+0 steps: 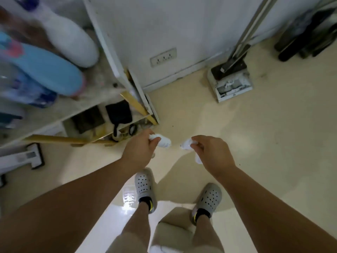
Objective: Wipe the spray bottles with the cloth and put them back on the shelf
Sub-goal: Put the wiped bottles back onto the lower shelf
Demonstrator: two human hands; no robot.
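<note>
Both my hands are held out over the floor in front of my feet. My left hand (141,149) grips a bunched piece of white cloth (163,141). My right hand (212,152) grips another white bunch (187,145) of cloth; whether the two bunches are one cloth I cannot tell. On the shelf (102,95) at the upper left stand blurred bottles: a white bottle (73,39), a light blue bottle (49,70) with pink trim, and a clear bottle (23,88) with a dark blue label. Neither hand touches a bottle.
A lower shelf level holds a black pouch (119,112) and a dark flat item (88,118). A dustpan with a long handle (231,79) leans on the white wall by a socket (163,57). Dark objects (308,35) sit at top right. A white appliance (21,157) lies left.
</note>
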